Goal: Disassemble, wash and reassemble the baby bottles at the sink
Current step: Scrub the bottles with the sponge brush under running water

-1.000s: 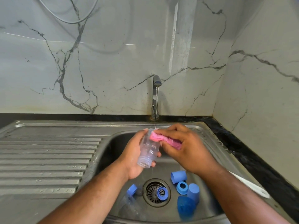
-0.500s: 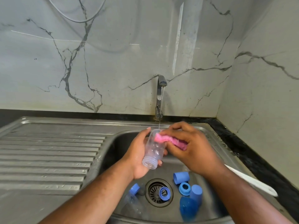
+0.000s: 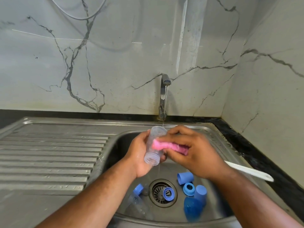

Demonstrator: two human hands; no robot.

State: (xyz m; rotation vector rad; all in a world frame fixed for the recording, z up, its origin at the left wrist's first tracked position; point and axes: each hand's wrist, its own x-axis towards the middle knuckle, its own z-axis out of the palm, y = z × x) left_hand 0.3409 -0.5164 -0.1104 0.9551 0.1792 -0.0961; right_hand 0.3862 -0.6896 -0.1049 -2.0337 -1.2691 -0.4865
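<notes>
Hands meet at centre frame above the stainless-steel sink basin (image 3: 118,145). Left hand (image 3: 139,155) grips a clear plastic baby bottle body (image 3: 152,155), fingers and thumb curled round its barrel. The bottle is tilted, threaded open neck toward the bottom of the frame, closed base uppermost. Right hand (image 3: 194,155) pinches a pink scrubbing pad (image 3: 164,145) (cloth or sponge, not clear which) between thumb and curled fingers and presses it against the bottle's side. A thin water stream (image 3: 165,104) runs from the chrome tap (image 3: 164,83) at upper centre onto the bottle's base.

Basin floor, lower centre: a blue threaded ring (image 3: 168,194) lies on the round drain strainer (image 3: 156,193). Right of it, close together, sit a blue cap on its side (image 3: 185,178), a second blue ring (image 3: 188,188), an upright blue cap (image 3: 200,194) and a blue translucent bottle (image 3: 191,209). Left of the strainer lies a second clear bottle with a blue collar (image 3: 136,204). A white handle (image 3: 248,171) rests on the sink rim at right, one end hidden behind the right forearm. A ribbed draining board (image 3: 49,153) fills the left of the frame.
</notes>
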